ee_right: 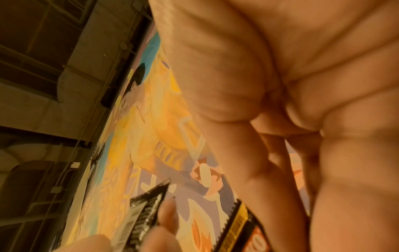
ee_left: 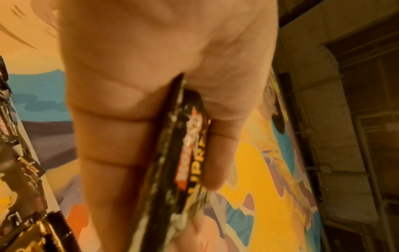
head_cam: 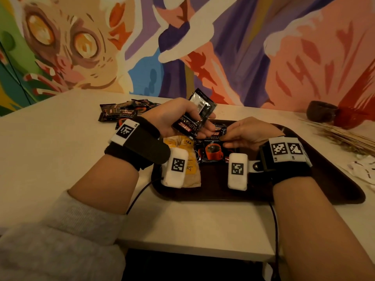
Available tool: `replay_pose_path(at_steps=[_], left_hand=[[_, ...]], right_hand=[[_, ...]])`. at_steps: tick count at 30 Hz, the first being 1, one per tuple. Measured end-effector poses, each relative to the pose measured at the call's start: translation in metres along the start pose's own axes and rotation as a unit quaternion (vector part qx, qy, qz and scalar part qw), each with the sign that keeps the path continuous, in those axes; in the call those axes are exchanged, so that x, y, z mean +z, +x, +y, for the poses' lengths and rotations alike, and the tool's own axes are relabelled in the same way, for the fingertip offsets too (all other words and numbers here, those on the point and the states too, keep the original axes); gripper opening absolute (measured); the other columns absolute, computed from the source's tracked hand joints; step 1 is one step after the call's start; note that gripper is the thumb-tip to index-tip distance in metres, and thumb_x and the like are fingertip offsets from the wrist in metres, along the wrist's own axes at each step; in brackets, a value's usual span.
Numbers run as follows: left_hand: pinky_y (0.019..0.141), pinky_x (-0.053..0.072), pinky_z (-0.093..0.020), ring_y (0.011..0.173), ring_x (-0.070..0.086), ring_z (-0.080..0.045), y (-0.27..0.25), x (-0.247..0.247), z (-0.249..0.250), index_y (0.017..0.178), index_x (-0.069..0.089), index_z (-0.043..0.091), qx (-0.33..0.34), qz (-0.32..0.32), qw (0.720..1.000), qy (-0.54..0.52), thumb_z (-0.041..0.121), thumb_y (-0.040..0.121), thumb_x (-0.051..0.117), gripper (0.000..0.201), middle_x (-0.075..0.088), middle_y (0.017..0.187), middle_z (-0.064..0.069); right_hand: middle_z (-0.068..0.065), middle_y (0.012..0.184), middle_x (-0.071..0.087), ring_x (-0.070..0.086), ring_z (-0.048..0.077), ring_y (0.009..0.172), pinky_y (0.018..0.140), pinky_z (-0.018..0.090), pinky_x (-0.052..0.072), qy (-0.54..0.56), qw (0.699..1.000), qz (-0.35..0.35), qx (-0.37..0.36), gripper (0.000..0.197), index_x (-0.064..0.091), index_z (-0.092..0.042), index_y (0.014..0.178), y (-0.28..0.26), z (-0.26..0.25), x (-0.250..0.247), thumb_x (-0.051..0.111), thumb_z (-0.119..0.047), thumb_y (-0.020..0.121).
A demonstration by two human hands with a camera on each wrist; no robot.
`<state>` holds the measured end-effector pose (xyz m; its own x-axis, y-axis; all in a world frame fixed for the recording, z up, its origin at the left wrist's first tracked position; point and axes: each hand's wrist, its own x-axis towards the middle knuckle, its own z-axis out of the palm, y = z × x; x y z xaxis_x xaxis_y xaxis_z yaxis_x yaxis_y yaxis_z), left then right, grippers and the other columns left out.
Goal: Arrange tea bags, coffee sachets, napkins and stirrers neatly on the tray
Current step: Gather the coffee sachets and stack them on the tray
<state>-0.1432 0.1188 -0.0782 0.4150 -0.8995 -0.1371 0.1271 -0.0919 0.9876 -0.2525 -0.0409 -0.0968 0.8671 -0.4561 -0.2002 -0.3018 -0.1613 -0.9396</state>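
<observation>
My left hand (head_cam: 188, 123) hovers over the tray's far left and grips a couple of black coffee sachets (head_cam: 199, 112), clamped between thumb and fingers (ee_left: 112, 153) with a sachet edge (ee_left: 190, 153) showing. My right hand (head_cam: 233, 138) is down on the dark brown tray (head_cam: 328, 179), its fingers curled and pinching the top of a coffee sachet (head_cam: 211, 151) lying flat there. That sachet's serrated edge (ee_right: 244, 225) shows below my thumb (ee_right: 248, 162). Yellow tea bags (head_cam: 188, 157) lie on the tray's left part, partly hidden by my wrist device.
A loose pile of coffee sachets (head_cam: 121, 113) lies on the white table (head_cam: 60, 138) behind my left hand. Wooden stirrers (head_cam: 345, 138) and white napkins (head_cam: 363, 169) lie right of the tray. A dark cup (head_cam: 320, 113) stands by the painted wall.
</observation>
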Motion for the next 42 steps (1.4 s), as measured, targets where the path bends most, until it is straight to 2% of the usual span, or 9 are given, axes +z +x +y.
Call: replay_pose_path(at_steps=[3,6,12,19,22,26,30,36,42], left_hand=[[0.09,0.051,-0.037,0.103,0.066,-0.031,0.003,0.001,-0.004,0.112,0.058,0.003,-0.076,-0.018,0.995,0.067,-0.001,0.091,0.035,0.032,0.068,0.107,-0.019],[0.093,0.047,-0.038,0.104,0.065,-0.031,0.007,0.001,-0.008,0.114,0.057,0.004,-0.111,0.001,0.988,0.107,-0.001,0.092,0.035,0.031,0.066,0.113,-0.02],[0.089,0.049,-0.037,0.105,0.064,-0.032,0.009,-0.002,-0.009,0.114,0.057,0.004,-0.107,0.01,0.989,0.099,0.0,0.093,0.035,0.03,0.066,0.113,-0.02],[0.083,0.055,-0.032,0.086,0.066,-0.017,0.008,0.005,-0.01,0.11,0.059,0.007,0.058,-0.005,0.997,-0.042,-0.001,0.095,0.044,0.023,0.065,0.095,-0.01],[0.091,0.051,-0.038,0.09,0.067,-0.019,0.011,0.008,-0.014,0.11,0.061,0.007,0.117,-0.025,0.991,-0.056,-0.001,0.093,0.049,0.022,0.068,0.096,-0.01],[0.097,0.047,-0.041,0.097,0.064,-0.021,0.012,0.014,-0.017,0.11,0.061,0.005,0.157,-0.008,0.987,-0.027,-0.002,0.09,0.053,0.023,0.068,0.1,-0.009],[0.092,0.051,-0.035,0.095,0.066,-0.018,0.01,0.017,-0.016,0.11,0.062,0.007,0.16,-0.001,0.987,0.004,-0.001,0.089,0.055,0.023,0.07,0.099,-0.007],[0.06,0.056,-0.022,0.068,0.062,-0.012,0.001,-0.004,0.0,0.097,0.06,0.009,0.033,0.045,0.997,0.048,0.031,0.095,0.051,0.024,0.064,0.077,-0.003],[0.048,0.05,-0.021,0.058,0.056,-0.012,0.001,-0.048,0.009,0.095,0.06,0.004,-0.099,0.139,0.952,0.256,0.014,0.093,0.059,0.01,0.06,0.071,-0.006]], right_hand=[[0.003,0.062,0.069,0.068,0.012,0.062,0.059,0.02,0.058,0.01,0.999,-0.029,0.023,0.017,0.062,-0.004,0.073,-0.003,-0.005,0.001,0.059,0.01,0.082],[0.009,0.082,0.067,0.066,0.016,0.073,0.056,0.018,0.057,0.013,1.0,-0.008,0.012,0.014,0.063,-0.006,0.089,-0.005,-0.006,0.003,0.06,0.007,0.083],[0.01,0.082,0.059,0.06,0.012,0.054,0.051,0.015,0.053,0.087,0.989,0.084,-0.085,0.01,0.061,-0.005,0.098,-0.011,-0.013,-0.004,0.059,-0.006,0.089],[0.005,0.08,0.063,0.06,0.01,0.053,0.048,0.018,0.051,0.064,0.98,0.068,-0.176,0.009,0.065,-0.014,0.094,-0.026,-0.013,-0.008,0.056,-0.014,0.092],[0.003,0.079,0.066,0.062,0.009,0.056,0.05,0.018,0.051,0.042,0.978,0.044,-0.201,0.01,0.067,-0.015,0.095,-0.029,-0.013,-0.006,0.058,-0.015,0.09],[-0.001,0.071,0.068,0.061,0.009,0.054,0.048,0.019,0.051,0.075,0.973,0.034,-0.218,0.019,0.066,-0.014,0.091,-0.027,-0.012,-0.005,0.068,-0.021,0.073],[-0.003,0.059,0.064,0.057,0.007,0.047,0.044,0.016,0.048,0.098,0.97,0.041,-0.216,0.008,0.062,-0.01,0.08,-0.023,-0.011,-0.001,0.064,-0.003,0.082],[0.001,0.056,0.065,0.062,0.01,0.045,0.041,0.016,0.049,0.17,0.968,0.033,-0.183,0.01,0.056,-0.007,0.079,-0.021,-0.008,-0.007,0.059,-0.001,0.087],[0.011,0.079,0.073,0.072,0.022,0.071,0.058,0.02,0.057,0.358,0.915,0.025,-0.186,0.003,0.054,-0.003,0.089,-0.015,-0.006,-0.009,0.052,-0.003,0.092]])
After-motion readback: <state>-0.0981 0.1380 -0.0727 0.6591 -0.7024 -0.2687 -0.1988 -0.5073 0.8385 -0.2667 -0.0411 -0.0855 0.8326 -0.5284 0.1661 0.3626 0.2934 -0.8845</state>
